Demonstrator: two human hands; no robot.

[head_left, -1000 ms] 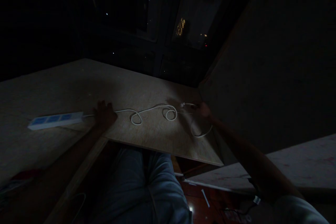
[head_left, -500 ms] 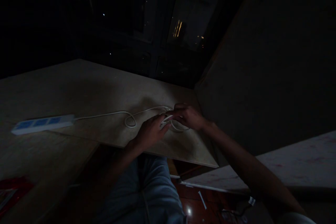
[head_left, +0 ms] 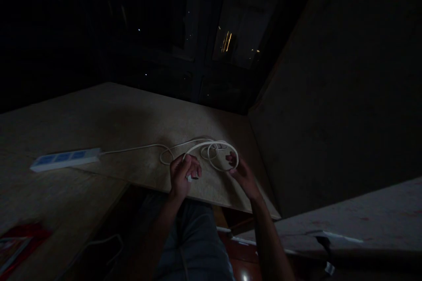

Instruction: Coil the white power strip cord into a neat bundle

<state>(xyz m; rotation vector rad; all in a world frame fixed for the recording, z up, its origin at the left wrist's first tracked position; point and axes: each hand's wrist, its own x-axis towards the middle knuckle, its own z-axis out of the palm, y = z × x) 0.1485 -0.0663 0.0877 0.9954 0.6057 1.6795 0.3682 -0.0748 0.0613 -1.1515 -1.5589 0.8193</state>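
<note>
In dim light, a white power strip [head_left: 64, 159] with blue sockets lies on a wooden board [head_left: 132, 118] at the left. Its white cord [head_left: 211, 151] runs right across the board and curls into loops. My left hand [head_left: 182, 176] is closed around the cord near its plug end, just above the board's near edge. My right hand [head_left: 240, 170] holds a raised loop of the same cord, fingers curled round it.
A tall board [head_left: 346, 79] leans upright at the right. A pale slab [head_left: 362, 228] lies at the lower right. My jeans-clad legs [head_left: 194, 241] show below the board's edge. A red packet [head_left: 16, 246] lies at the lower left. Dark windows stand behind.
Both hands came together at the cord's curled end and lifted it off the board into a loop. Earlier the left hand rested near the power strip and the right reached to the far right.
</note>
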